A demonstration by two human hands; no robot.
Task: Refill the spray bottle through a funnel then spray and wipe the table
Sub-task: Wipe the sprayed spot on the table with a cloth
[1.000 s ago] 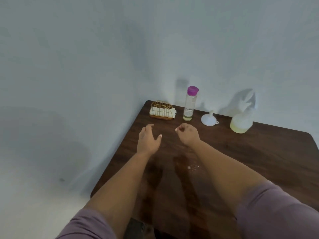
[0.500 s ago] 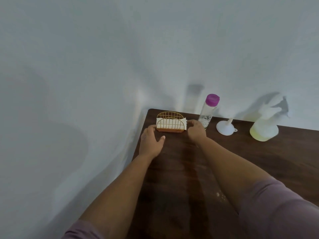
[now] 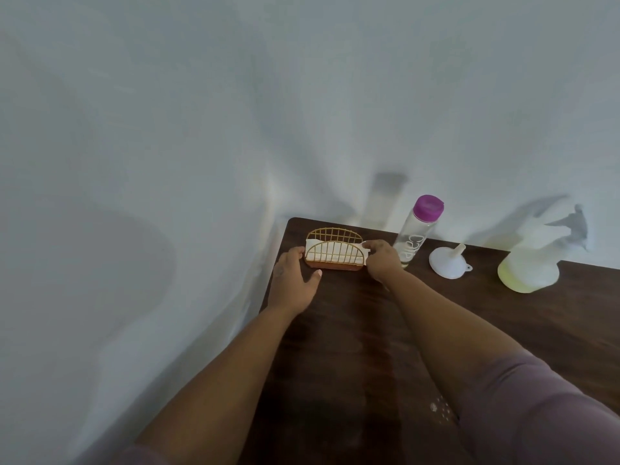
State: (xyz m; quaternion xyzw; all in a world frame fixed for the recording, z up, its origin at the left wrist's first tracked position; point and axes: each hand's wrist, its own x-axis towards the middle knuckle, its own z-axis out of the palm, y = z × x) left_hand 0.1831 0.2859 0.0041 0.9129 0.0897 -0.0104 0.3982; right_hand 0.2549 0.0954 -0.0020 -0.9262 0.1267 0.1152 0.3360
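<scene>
A gold wire napkin holder (image 3: 335, 251) with white napkins (image 3: 317, 252) stands at the dark wooden table's (image 3: 369, 330) far left corner. My left hand (image 3: 294, 280) rests against the holder's left end, fingers relaxed and thumb spread. My right hand (image 3: 382, 260) pinches the right end of a napkin at the holder's right side. A clear bottle with a purple cap (image 3: 417, 229) stands just right of that hand. A white funnel (image 3: 448, 261) lies beside it. The spray bottle (image 3: 533, 263), white with yellowish liquid, stands further right.
A pale wall runs behind and to the left of the table. The table's left edge drops off just beside my left hand. Small white specks (image 3: 436, 406) lie on the wood near my right sleeve.
Both hands have reached forward from mid-table to the napkin holder. The left hand has come against its left end and the right hand has taken hold of a napkin's right end.
</scene>
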